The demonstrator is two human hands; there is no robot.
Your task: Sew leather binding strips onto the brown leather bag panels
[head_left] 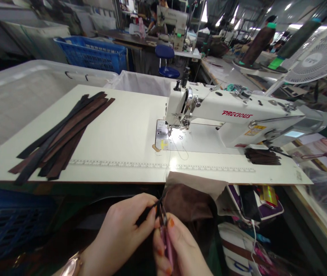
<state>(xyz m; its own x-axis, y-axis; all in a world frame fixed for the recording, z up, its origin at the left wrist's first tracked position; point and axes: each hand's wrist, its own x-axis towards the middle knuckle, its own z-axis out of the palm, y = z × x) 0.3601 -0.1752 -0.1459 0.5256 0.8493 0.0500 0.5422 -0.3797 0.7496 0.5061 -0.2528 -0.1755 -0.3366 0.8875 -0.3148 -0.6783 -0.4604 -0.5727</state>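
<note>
Below the table's front edge, my left hand (123, 230) pinches the end of a dark leather strap (146, 215). My right hand (177, 249) is closed round small pink-handled snips (165, 230), whose tip meets the strap end between my fingers. A brown leather piece (189, 199) hangs over the table edge just right of both hands. On the white table (123, 130) stands a white sewing machine (232, 115) marked PRECIOUS, with a lit needle area (177, 134).
A pile of long dark brown straps (62, 138) lies on the table's left. A small stack of dark pieces (262, 156) sits under the machine's arm. Blue crates (94, 53), a white fan (315, 57) and a stool (166, 57) stand around. Bags hang at lower right.
</note>
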